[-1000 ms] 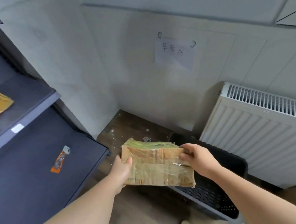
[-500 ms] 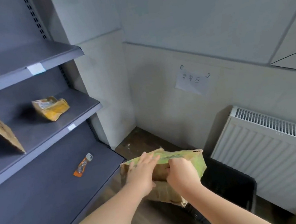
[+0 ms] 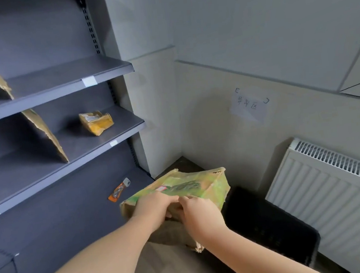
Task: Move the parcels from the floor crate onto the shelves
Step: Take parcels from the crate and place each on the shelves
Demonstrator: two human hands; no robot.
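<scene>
I hold a cardboard parcel with a green printed top face in front of me, above the floor. My left hand grips its near left edge and my right hand grips its near side. The black floor crate sits below and to the right of the parcel. The dark grey shelves stand at the left. A yellow parcel lies on the middle shelf. A small orange packet lies on the lowest shelf.
Torn cardboard dividers stand on the shelves at the left. A white radiator is mounted on the wall to the right, behind the crate. A paper sign is taped to the wall. The corner floor lies between shelves and crate.
The parcel has come up from over the crate and turned so its green face points up. My hands have shifted close together on its near side. My view has risen toward the shelves.
</scene>
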